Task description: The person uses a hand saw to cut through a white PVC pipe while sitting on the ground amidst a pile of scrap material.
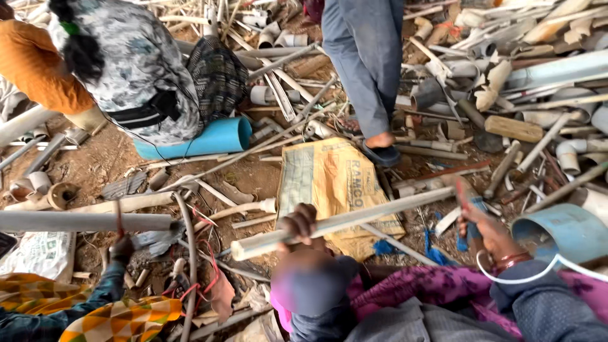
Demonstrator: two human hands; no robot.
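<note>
My left hand [297, 223] is shut around a long pale plastic pipe [380, 211] that runs from lower left up to the right, above a yellow woven sack [329, 177]. My right hand [484, 229], with bangles at the wrist, grips a blurred tool with a red and blue handle [467, 201] at the pipe's right end. What kind of tool it is cannot be made out.
The dirt ground is covered with broken pipes and fittings. A blue pipe section [218, 138] lies behind, and another blue pipe section [560, 231] is at right. One person stands ahead in grey trousers [367, 69], others sit at left; a co-worker's hand [120, 249] is by a grey pipe [82, 221].
</note>
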